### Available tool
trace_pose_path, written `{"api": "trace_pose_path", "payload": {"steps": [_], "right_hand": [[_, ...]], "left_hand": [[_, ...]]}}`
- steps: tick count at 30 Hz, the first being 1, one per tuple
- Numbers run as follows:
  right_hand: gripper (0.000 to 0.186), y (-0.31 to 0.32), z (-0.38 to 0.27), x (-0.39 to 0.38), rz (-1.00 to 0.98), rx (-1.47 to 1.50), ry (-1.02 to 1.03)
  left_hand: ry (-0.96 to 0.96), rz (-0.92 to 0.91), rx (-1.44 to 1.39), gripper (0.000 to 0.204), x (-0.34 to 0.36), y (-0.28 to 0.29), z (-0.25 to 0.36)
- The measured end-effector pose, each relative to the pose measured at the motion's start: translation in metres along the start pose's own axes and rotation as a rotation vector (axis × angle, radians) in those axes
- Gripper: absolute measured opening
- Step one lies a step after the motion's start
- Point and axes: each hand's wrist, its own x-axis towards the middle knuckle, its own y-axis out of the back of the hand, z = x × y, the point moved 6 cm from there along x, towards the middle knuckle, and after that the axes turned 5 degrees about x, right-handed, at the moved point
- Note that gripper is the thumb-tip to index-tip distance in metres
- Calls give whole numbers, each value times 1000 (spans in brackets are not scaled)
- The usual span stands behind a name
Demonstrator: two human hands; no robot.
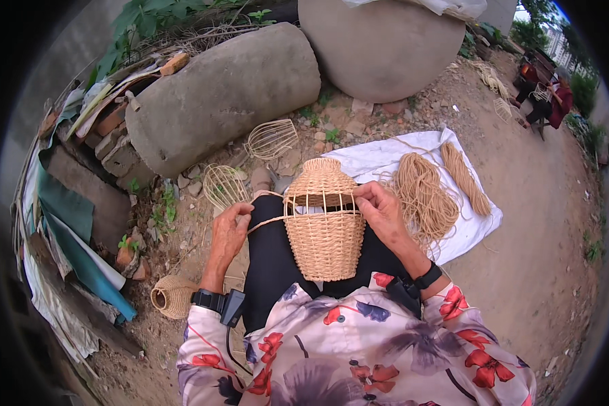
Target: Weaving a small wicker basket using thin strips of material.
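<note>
Keeping the strands [267, 222] snug matters most here imo: basket [325, 247] sits in the lap [265, 264], left hand [230, 230] looks pinched on one strand, right hand [381, 210] pinches the basket's right side near the bare ribs [325, 201], so I'd pull evenly and go easy so those ribs don't bend

I log the basket [326, 247] as woven plant-like fibre, matt, coarse, ridged; its bare ribs [325, 201] look smoother. Loose cord [267, 222] and the tangled bundle [423, 196] read to me as dry twisted fibre, no gloss. White sheet [477, 237]: creased, plastic or cloth, I can't tell. Cylinder [230, 98]: rough matt stone or concrete; round slab [379, 54] similar, smoother. I tag the shirt [358, 352] as thin printed cloth, trousers [267, 271] as dark matt cloth, wrist device [233, 308] as black plastic-looking, ground [521, 271] as gritty dirt
</note>
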Motion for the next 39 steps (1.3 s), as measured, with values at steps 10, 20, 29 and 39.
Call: {"api": "trace_pose_path", "payload": {"steps": [10,20,29,39], "right_hand": [[15,-1,7,-11,-70,-74,81],[15,-4,43,13,-4,-137,-13],[12,-1,28,30,-53,-476,148],[24,-31,-45,2,-221,-24,165]], "left_hand": [[30,-256,-265,26,5,-27,54],[103,-437,-573,26,9,-20,113],[-30,-301,-198,22,18,-40,135],[-90,-416,-418,21,17,-9,127]]}}
